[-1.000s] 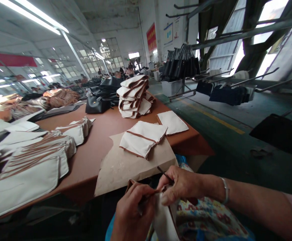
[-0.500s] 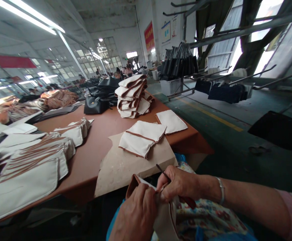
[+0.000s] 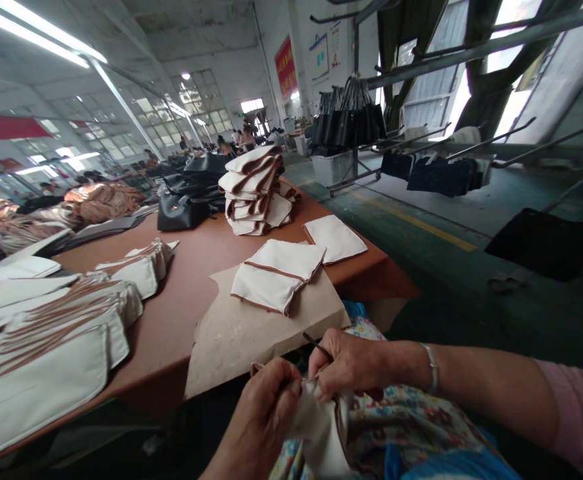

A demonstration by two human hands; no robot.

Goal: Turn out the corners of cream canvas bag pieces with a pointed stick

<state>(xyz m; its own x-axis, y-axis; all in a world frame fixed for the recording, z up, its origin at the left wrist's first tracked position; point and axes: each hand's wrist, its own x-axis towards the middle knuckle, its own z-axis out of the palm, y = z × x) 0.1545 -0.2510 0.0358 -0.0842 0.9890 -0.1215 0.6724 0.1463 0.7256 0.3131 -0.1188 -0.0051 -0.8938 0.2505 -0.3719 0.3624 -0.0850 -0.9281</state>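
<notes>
Low in the head view, my left hand (image 3: 266,407) pinches the upper edge of a whitish fabric piece (image 3: 319,427) with brown edging. Facing it, my right hand (image 3: 349,363) has its fingers closed at the same edge. A slim dark pointed tool (image 3: 316,345) sticks out of my right fist toward the upper left; its other end is hidden, so I cannot tell its kind. The fabric hangs down over my flowered apron (image 3: 401,427). Just beyond, a white brown-edged piece (image 3: 276,273) lies on brown paper (image 3: 221,340), near another white piece (image 3: 336,239).
The brown-covered table (image 3: 186,293) carries a tall stack of folded white pieces (image 3: 251,193) and black bags (image 3: 184,210). Rows of brown-edged white pieces (image 3: 46,380) lie at the left. A metal rack (image 3: 354,100) with hanging black bags stands at the right.
My left hand has turned and drawn its fingers up to the fabric edge, now covering much of the brown flap. The right hand keeps hold of the dark tool. The view has shifted slightly.
</notes>
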